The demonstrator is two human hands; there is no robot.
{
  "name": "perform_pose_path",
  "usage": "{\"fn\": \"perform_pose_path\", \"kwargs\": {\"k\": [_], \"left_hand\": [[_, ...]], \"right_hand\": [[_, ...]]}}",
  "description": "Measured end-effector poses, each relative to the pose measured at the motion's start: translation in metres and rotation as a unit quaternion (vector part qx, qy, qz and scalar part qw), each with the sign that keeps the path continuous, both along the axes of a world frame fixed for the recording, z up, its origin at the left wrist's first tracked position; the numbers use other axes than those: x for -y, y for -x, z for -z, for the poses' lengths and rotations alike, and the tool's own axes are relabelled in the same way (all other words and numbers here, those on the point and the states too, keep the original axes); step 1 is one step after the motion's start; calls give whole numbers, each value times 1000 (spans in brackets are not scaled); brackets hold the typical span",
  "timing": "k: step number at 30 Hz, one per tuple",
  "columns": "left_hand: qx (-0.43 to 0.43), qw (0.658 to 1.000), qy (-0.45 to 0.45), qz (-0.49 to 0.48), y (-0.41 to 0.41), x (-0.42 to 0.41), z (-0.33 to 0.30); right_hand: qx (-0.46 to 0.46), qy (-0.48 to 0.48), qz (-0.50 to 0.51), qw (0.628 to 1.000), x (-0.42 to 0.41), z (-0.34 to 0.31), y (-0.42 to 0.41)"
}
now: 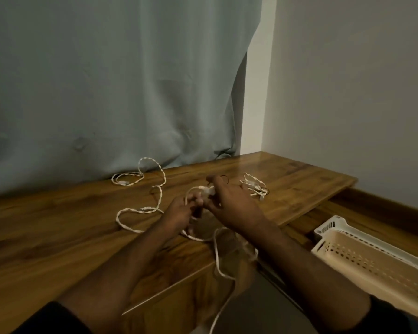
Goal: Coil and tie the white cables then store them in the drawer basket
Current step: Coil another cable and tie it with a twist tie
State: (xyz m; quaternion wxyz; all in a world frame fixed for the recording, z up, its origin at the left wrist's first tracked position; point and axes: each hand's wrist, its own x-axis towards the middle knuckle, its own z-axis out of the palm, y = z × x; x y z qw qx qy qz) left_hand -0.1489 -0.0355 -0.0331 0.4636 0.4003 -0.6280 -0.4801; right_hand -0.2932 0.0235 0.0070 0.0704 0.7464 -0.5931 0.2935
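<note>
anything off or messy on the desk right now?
Yes. The cable sprawls uncoiled from the curtain across the desk, and a length hangs off the front edge. Both hands, left and right, hold one part. A small bundle lies behind them.

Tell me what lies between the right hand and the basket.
Head view: the small cable bundle lies beyond the right hand; otherwise bare wooden tabletop reaches toward the basket.

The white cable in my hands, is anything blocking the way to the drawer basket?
Nothing visible does. The basket sits open-topped to the right of the wooden table, and the space between it and the white cable looks free.
</note>
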Motion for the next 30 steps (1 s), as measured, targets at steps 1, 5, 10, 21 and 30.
{"fn": "perform_pose_path", "kwargs": {"k": [1,5,10,21,30], "left_hand": [[0,1000,-6,-8,-2,2,0],[-15,999,24,-23,2,9,-7],[-118,991,15,65,-7,13,-16],[-226,956,-62,178,-6,-2,-23],[-277,919,-126,249,-16,-11,-37]], "right_hand": [[16,7,-14,1000,4,1,-1],[137,47,-67,987,15,3,-9],[390,62,-63,917,29,-8,-3],[353,102,-53,929,39,-4,1],[288,65,-50,954,41,-21,1]]}}
